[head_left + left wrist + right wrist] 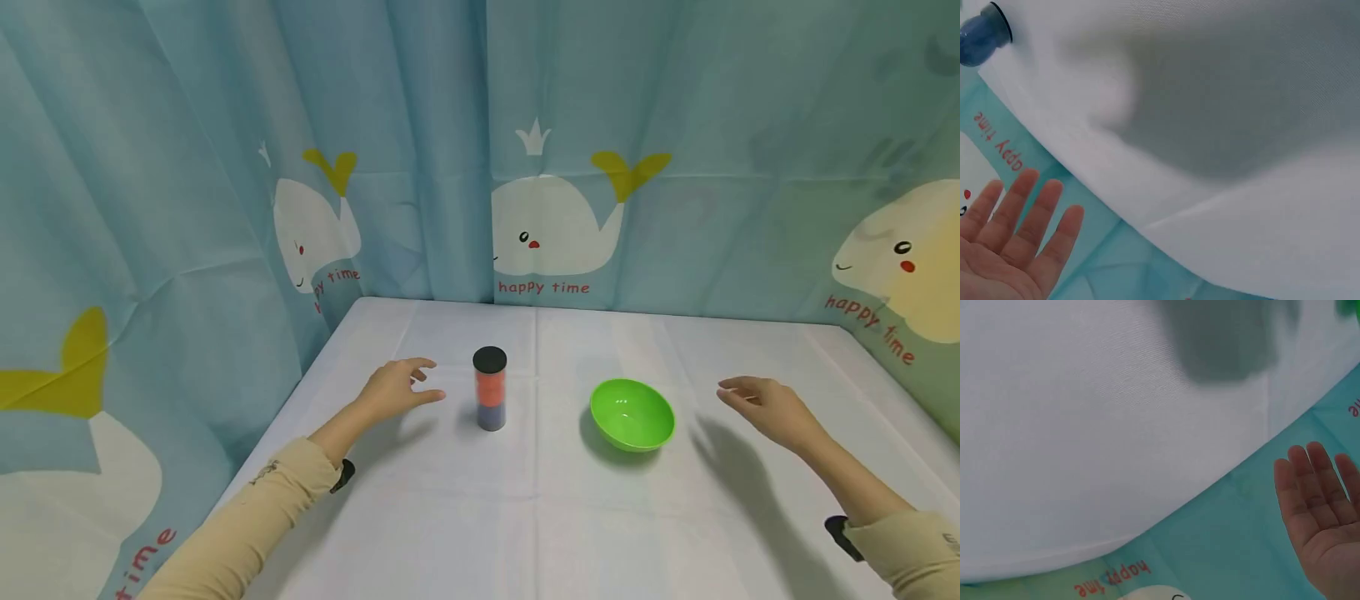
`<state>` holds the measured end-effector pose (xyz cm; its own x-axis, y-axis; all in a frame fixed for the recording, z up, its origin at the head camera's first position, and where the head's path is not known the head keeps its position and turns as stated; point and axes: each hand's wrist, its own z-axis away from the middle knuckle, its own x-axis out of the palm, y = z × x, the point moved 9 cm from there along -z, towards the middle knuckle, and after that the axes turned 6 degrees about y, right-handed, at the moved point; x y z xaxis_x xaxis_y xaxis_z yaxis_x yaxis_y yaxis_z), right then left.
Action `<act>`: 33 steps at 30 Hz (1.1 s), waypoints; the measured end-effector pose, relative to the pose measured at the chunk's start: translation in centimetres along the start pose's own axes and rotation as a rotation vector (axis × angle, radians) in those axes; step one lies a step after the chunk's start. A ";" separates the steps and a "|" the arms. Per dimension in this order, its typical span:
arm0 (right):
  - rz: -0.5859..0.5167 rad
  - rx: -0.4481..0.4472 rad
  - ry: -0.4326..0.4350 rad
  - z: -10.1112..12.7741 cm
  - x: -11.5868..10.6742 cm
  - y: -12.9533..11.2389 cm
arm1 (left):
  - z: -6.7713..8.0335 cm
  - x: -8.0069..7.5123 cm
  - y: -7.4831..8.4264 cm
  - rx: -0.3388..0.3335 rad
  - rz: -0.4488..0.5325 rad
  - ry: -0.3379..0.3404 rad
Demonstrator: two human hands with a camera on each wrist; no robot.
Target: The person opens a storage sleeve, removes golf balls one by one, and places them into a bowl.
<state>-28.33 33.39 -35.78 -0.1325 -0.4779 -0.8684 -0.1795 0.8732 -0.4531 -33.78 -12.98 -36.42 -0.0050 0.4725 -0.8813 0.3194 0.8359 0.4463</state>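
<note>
A clear cylindrical container (pixel 491 390) with a black lid stands upright left of the table's middle, its contents orange-red above and dark blue below. Just left of it hovers my left hand (pixel 396 388), thumb and fingers spread and holding nothing. The left wrist view shows that palm (pixel 1007 253) with fingers apart, and the container's blue bottom (pixel 984 39) at the top corner. A bright green bowl (pixel 632 415) sits right of the middle. To its right, my right hand (pixel 772 408) is raised over the table with nothing in it; its palm (pixel 1329 544) shows in the right wrist view.
A white cloth covers the table (pixel 480 517). Blue-green curtains (pixel 442 150) printed with whales hang along the back and both sides, right at the table edges. Each hand casts a shadow on the cloth.
</note>
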 end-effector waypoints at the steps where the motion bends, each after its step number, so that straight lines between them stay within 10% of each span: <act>1: -0.012 0.003 0.006 0.0 -0.1 -0.1 | -0.1 0.1 0.0 -0.009 0.026 -0.001; 33: -0.303 -0.041 0.130 0.4 -1.0 -4.9 | -0.6 1.3 2.0 -0.036 0.324 0.019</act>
<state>-26.91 29.65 -32.79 -0.1903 -0.7257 -0.6612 -0.2689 0.6862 -0.6759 -33.76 -10.51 -36.61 0.0735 0.7208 -0.6892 0.2733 0.6501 0.7090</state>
